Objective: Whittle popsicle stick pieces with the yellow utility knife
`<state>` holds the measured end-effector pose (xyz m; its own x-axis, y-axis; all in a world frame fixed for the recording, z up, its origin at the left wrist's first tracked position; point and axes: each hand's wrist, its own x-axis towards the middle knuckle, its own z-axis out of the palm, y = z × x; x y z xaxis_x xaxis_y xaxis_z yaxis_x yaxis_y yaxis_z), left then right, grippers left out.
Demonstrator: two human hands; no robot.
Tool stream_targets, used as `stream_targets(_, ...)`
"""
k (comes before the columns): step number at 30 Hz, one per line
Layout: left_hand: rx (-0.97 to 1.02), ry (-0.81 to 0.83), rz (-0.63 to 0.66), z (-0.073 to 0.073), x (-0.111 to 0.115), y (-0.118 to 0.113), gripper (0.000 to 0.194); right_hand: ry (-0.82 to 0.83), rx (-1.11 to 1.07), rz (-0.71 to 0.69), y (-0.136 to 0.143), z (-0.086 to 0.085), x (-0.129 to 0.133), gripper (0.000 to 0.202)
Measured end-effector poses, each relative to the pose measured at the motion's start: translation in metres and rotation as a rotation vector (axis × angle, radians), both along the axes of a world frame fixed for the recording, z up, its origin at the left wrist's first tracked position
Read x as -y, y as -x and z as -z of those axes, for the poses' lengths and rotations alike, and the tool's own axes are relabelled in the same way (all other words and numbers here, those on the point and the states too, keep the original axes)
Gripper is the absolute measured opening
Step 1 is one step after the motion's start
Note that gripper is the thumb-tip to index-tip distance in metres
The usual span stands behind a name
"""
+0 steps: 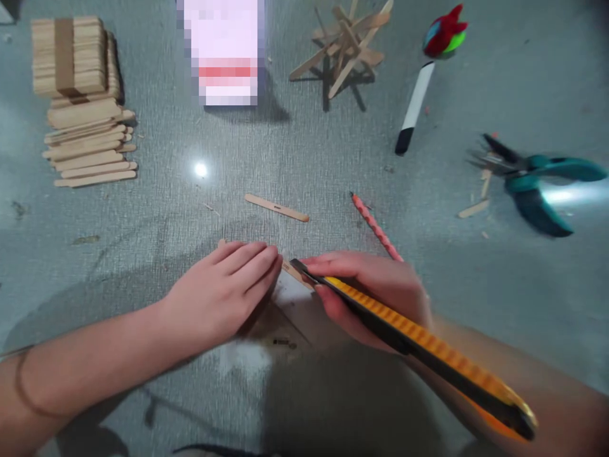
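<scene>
My right hand point(371, 292) grips a yellow and black utility knife point(409, 336), its blade end pointing left and resting at a wooden craft stick point(299, 275). My left hand point(228, 292) lies palm down over that stick, fingers together, pressing it; part of the stick is hidden beneath the fingers. A small dark mark shows on the stick near the blade. Just above the hands lies another craft stick point(277, 207) with a small slot-like mark at its middle.
Upper left are bundled sticks point(85, 57) and loose sticks point(92, 143). A blurred-out object point(223, 51) stands at the top, near a stick pile point(349, 44). Rightward lie a marker point(415, 108), red-green item point(445, 35), pink pencil point(375, 225) and teal pliers point(535, 181).
</scene>
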<state>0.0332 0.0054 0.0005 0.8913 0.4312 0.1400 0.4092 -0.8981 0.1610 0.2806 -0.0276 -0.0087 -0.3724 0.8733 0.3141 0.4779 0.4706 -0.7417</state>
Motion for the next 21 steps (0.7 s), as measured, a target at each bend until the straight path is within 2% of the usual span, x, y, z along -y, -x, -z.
stream_targets(6,-0.007,0.006,-0.014,0.0088,0.0041,0.0038,0.039,0.030,-0.013,-0.008,0.0031,-0.0004,-0.0019,0.032)
stream_targets(21,0.041,0.019,-0.038,0.0119,0.0061,-0.0001,0.039,0.052,-0.025,-0.016,0.0045,0.0048,0.0003,0.032)
